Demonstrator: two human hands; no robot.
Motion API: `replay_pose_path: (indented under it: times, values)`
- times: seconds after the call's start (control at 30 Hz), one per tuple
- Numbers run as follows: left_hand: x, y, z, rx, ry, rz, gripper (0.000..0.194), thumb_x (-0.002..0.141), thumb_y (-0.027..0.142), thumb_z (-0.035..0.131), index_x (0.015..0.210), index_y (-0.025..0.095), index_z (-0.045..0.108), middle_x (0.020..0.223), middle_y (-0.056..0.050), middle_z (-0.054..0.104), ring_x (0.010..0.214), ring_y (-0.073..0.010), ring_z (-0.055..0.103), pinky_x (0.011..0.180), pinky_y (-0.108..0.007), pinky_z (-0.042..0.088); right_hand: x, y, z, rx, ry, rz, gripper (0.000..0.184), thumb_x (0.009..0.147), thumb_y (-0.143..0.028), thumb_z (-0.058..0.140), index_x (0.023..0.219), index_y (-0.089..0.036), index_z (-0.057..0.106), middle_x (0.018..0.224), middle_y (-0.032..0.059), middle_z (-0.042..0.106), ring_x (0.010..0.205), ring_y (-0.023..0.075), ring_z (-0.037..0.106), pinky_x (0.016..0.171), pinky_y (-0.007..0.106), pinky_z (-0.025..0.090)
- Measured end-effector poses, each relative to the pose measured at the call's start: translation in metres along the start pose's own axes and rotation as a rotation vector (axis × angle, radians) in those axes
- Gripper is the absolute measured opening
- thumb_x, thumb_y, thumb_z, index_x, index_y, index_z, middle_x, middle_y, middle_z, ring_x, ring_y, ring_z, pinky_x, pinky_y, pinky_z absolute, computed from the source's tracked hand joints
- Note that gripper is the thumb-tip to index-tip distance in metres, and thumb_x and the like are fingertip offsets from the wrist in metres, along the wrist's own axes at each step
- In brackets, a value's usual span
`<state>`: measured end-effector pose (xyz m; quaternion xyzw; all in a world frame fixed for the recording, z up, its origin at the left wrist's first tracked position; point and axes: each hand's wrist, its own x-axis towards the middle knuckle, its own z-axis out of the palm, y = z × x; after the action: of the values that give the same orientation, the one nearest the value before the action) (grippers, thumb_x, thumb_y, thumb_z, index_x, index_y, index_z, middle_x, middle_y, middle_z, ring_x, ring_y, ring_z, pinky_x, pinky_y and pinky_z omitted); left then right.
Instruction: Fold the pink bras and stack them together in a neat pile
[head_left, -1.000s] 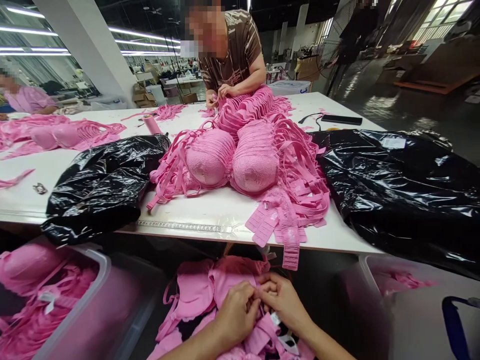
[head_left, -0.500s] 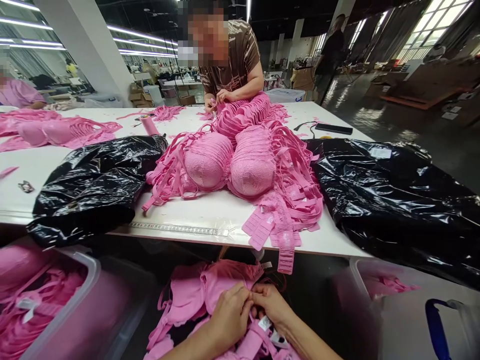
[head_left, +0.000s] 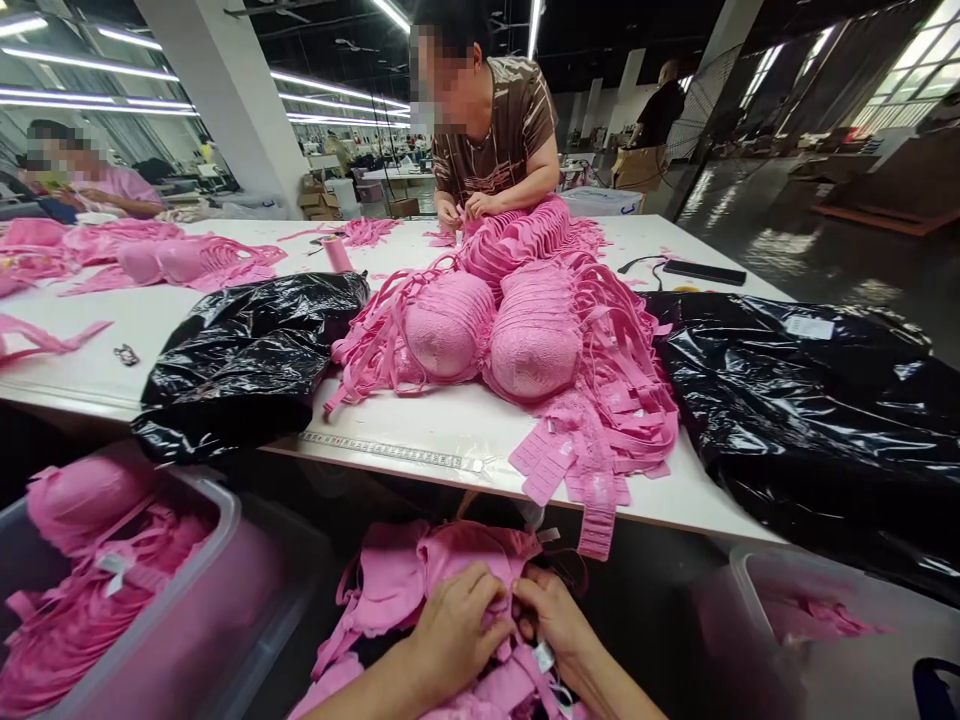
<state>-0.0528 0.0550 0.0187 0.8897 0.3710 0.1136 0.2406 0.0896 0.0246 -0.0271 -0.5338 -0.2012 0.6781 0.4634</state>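
Observation:
Below the table's front edge, both my hands are on a pink bra (head_left: pixel 386 580) that lies over more pink bras. My left hand (head_left: pixel 459 625) has its fingers curled onto the band near the cup. Close beside it, my right hand (head_left: pixel 553 612) pinches the same bra's edge between thumb and fingers. A white label (head_left: pixel 544 656) shows just under the right hand. On the table ahead, a long stack of nested pink bras (head_left: pixel 531 330) stretches away from me, its straps and hook bands spread out at the sides.
Black plastic bags lie left (head_left: pixel 247 350) and right (head_left: pixel 810 400) on the white table (head_left: pixel 420 425). A tape measure (head_left: pixel 390 452) runs along its front edge. Clear bins stand left (head_left: pixel 229 520) and right (head_left: pixel 750 590) below. Across the table a person (head_left: pixel 495 140) handles the stack's far end.
The view has swung left, so everything sits farther right. My hands have moved slightly apart on the bra, with more pink fabric showing between them.

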Motion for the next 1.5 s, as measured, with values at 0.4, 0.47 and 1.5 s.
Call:
replay_pose_path:
  times: [0.4, 0.47, 1.5]
  values:
    - [0.004, 0.009, 0.006, -0.027, -0.039, 0.087, 0.019, 0.08, 0.02, 0.055, 0.098, 0.023, 0.06, 0.093, -0.005, 0.058, 0.082, -0.0175, 0.058, 0.07, -0.026, 0.045, -0.025, -0.003, -0.02, -0.191, -0.025, -0.232, 0.03, 0.065, -0.041, 0.067, 0.058, -0.016, 0.051, 0.057, -0.0034, 0.049, 0.055, 0.0103, 0.041, 0.055, 0.023, 0.035]
    - [0.004, 0.012, 0.006, -0.009, -0.05, -0.006, 0.022, 0.079, 0.021, 0.056, 0.1, 0.024, 0.06, 0.098, -0.005, 0.058, 0.085, -0.0191, 0.058, 0.07, -0.028, 0.045, -0.022, -0.001, -0.021, -0.167, -0.022, -0.218, 0.026, 0.065, -0.038, 0.065, 0.059, -0.016, 0.052, 0.056, -0.0033, 0.048, 0.054, 0.0102, 0.04, 0.055, 0.023, 0.033]
    - [0.01, 0.02, 0.027, 0.335, -0.292, 0.257, 0.023, 0.073, 0.009, 0.052, 0.095, 0.013, 0.055, 0.089, -0.012, 0.065, 0.078, -0.0248, 0.061, 0.062, -0.031, 0.046, -0.013, -0.003, -0.006, 0.11, 0.104, 0.071, 0.037, 0.056, -0.046, 0.07, 0.052, -0.018, 0.045, 0.043, -0.0066, 0.044, 0.041, 0.0088, 0.041, 0.044, 0.02, 0.031]
